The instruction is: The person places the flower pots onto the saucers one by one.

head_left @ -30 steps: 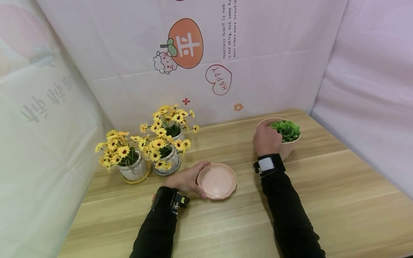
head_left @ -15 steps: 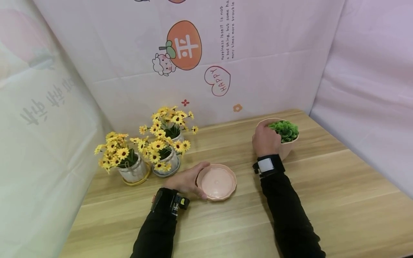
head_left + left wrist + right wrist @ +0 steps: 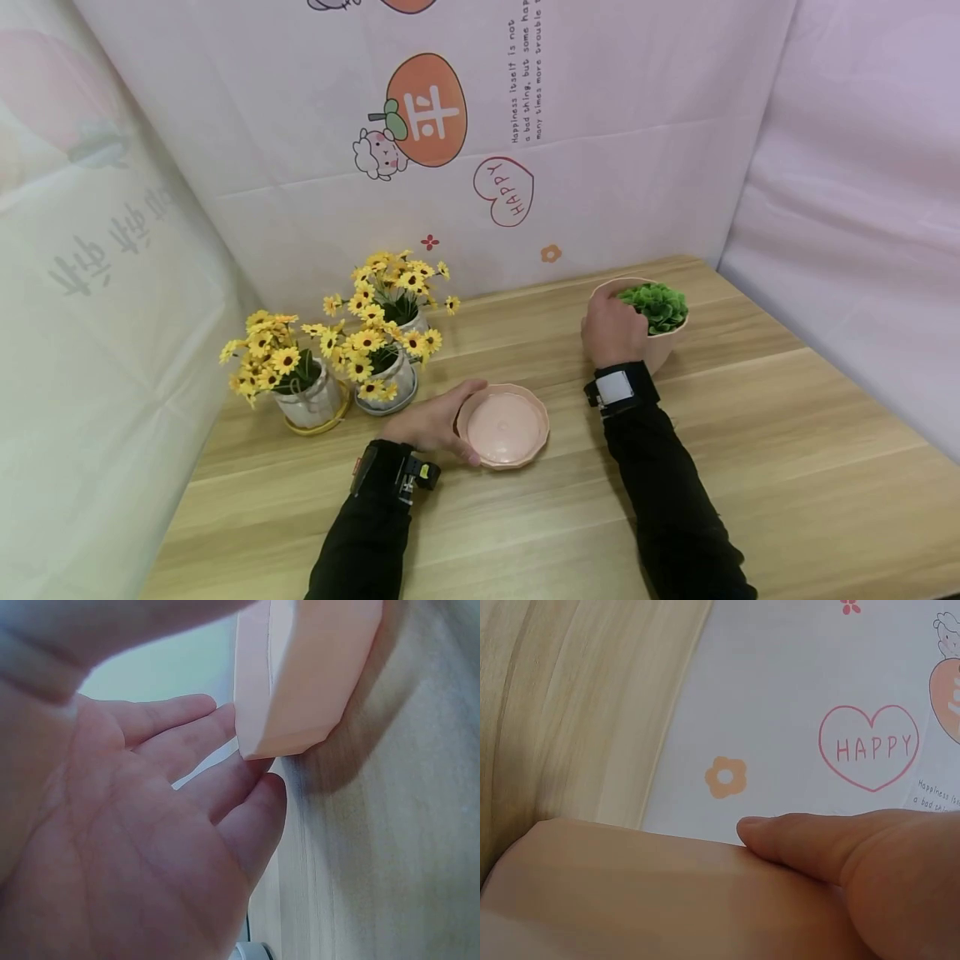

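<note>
In the head view my left hand (image 3: 435, 423) reaches round the left side of a shallow pink saucer (image 3: 504, 427), thumb at its near edge and fingers at its far edge. The left wrist view has the fingers against the faceted outer wall of the saucer (image 3: 315, 682). To the right, my right hand (image 3: 615, 327) grips the rim of a pink flowerpot (image 3: 662, 348) holding a green leafy plant (image 3: 658, 308). Its thumb lies along the outside of the pot (image 3: 667, 892) in the right wrist view; the other fingers are hidden. Whether the pot touches the table cannot be told.
Several yellow daisies fill three whitish pots on the left: one front left (image 3: 309, 402), one in the middle (image 3: 393, 379), one behind (image 3: 415, 319). The first two stand on saucers. Printed cloth (image 3: 600, 167) walls the wooden table (image 3: 525, 533) at the back and sides.
My right hand and the flowerpot have shifted slightly left, toward the saucer. The left hand and the saucer stay in place. The head view has tilted up a little.
</note>
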A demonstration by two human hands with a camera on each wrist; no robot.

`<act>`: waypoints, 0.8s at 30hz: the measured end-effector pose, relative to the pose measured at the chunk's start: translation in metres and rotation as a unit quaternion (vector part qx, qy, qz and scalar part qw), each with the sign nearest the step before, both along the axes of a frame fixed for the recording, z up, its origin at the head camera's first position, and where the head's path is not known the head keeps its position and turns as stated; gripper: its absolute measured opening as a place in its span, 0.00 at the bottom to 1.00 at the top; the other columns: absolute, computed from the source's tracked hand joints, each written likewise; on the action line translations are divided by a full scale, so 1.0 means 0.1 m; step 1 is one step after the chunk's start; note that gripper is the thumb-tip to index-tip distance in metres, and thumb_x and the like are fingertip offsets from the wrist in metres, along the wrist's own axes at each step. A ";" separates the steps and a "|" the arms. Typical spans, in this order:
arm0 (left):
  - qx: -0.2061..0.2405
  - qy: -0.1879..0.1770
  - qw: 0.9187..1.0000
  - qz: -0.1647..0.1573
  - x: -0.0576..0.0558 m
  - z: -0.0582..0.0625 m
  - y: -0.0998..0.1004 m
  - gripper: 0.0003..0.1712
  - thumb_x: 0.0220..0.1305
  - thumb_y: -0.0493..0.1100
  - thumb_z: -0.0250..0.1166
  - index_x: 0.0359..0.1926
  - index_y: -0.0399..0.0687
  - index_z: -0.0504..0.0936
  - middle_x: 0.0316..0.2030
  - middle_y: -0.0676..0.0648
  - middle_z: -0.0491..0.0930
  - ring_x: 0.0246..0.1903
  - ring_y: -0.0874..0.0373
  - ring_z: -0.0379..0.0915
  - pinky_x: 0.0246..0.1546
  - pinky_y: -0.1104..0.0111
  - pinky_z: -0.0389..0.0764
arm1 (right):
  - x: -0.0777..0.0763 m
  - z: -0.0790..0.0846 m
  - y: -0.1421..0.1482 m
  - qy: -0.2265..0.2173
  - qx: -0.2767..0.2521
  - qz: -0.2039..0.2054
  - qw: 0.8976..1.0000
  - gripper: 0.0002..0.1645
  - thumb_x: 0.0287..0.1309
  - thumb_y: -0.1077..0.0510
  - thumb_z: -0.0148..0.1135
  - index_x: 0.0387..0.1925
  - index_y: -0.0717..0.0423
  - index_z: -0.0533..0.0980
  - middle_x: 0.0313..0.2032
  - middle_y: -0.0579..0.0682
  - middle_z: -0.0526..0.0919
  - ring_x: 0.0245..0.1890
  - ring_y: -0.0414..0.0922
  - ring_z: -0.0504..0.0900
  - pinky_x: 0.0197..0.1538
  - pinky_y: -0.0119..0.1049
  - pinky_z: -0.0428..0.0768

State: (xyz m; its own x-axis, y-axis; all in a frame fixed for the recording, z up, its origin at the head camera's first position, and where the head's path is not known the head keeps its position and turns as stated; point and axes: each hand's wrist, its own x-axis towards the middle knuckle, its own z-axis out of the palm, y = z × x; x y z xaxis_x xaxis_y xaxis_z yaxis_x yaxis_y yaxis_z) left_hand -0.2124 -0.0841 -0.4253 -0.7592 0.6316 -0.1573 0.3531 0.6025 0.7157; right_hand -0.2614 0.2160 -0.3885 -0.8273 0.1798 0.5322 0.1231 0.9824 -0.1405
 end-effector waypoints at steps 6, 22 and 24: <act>0.000 -0.001 1.000 -0.001 0.00 -0.02 0.00 0.70 0.47 0.42 0.88 0.84 0.48 0.53 0.81 0.40 0.59 0.80 0.42 0.57 0.79 0.46 0.65 | 0.01 0.01 -0.03 0.003 -0.005 0.009 1.000 0.41 0.73 0.60 0.60 0.67 0.93 0.56 0.13 0.58 0.74 0.11 0.53 0.73 0.17 0.48 0.73; -0.002 0.003 1.000 -0.001 -0.02 -0.03 -0.01 0.70 0.47 0.43 0.88 0.84 0.49 0.53 0.81 0.40 0.59 0.80 0.43 0.57 0.78 0.47 0.66 | 0.02 0.02 -0.12 0.001 0.006 0.018 1.000 0.41 0.71 0.60 0.60 0.66 0.93 0.57 0.11 0.55 0.71 0.09 0.50 0.70 0.15 0.43 0.66; -0.001 0.004 1.000 -0.002 -0.02 -0.04 -0.01 0.70 0.47 0.43 0.88 0.84 0.48 0.53 0.81 0.40 0.59 0.80 0.42 0.57 0.78 0.46 0.66 | 0.02 0.02 -0.13 0.004 0.008 0.021 1.000 0.40 0.71 0.61 0.61 0.66 0.93 0.58 0.10 0.55 0.71 0.09 0.50 0.70 0.15 0.43 0.66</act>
